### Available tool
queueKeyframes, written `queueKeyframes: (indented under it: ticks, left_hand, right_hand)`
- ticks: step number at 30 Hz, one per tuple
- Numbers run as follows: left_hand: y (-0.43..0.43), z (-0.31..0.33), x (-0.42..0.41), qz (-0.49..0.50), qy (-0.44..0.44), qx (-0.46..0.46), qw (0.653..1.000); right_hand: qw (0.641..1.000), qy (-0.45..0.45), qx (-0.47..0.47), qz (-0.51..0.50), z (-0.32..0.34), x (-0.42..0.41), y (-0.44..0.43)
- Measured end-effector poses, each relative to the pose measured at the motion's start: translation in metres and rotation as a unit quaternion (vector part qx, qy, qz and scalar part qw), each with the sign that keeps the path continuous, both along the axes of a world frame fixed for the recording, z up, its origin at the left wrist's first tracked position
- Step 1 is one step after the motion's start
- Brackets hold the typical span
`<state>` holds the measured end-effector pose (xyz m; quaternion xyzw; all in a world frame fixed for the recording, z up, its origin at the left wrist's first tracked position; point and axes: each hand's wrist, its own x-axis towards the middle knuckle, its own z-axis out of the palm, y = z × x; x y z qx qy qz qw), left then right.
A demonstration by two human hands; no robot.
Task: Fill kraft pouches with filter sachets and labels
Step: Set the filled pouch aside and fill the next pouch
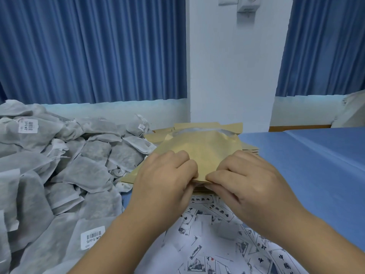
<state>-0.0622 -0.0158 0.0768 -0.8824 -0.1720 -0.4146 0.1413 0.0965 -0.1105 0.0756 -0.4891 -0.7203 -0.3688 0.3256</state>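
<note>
Pouch [201, 153] pinched at near edge by my left hand [167, 178] and right hand [246, 180], apparently to peel it off the stack [250, 150].

Grey fabric filter sachets [59, 175] were heaped left on blue-clothed flat table [316, 175]. Flat tan kraft paper pouches [201, 149] stacked just right of them. White printed paper labels [245, 246] lay before the pouches.

— Where's the kraft pouch [199, 153]?
— Mid-surface, tan, mouth open, atop the flat pouch stack [250, 150].
— Sachets, labels?
— Grey filter sachets [59, 171] heaped along the left edge; printed labels [199, 252] scattered at the near edge.
</note>
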Motion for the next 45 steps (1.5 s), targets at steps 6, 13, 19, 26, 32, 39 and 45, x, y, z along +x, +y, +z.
queueKeyframes:
  ticks: [6, 13, 19, 26, 32, 39, 45]
  left_hand:
    - [-0.002, -0.002, 0.003, -0.013, 0.006, 0.013, 1.0]
    - [0.013, -0.004, -0.005, -0.017, 0.005, -0.058, 0.998]
    - [0.034, 0.001, -0.021, 0.021, -0.038, 0.021, 0.999]
    - [0.046, -0.004, -0.026, 0.019, -0.058, 0.044, 0.997]
    - [0.051, -0.01, -0.032, 0.041, -0.176, -0.168, 0.969]
    - [0.062, -0.018, -0.023, -0.09, -0.526, -0.64, 0.553]
    - [0.054, -0.012, -0.015, -0.236, -0.457, -0.78, 0.357]
  right_hand:
    - [0.999, 0.002, -0.046, 0.018, 0.002, 0.004, -0.001]
    - [0.999, 0.033, 0.008, 0.003, 0.002, 0.009, 0.0]
    - [0.995, 0.084, 0.017, -0.042, 0.008, 0.026, -0.003]
    - [0.962, 0.242, -0.095, 0.082, 0.009, 0.022, -0.007]
    - [0.701, 0.692, -0.17, 0.026, 0.006, 0.03, 0.007]
    - [0.4, 0.803, -0.347, 0.274, -0.013, 0.015, 0.016]
    - [0.432, 0.77, -0.345, 0.319, -0.015, 0.003, 0.014]
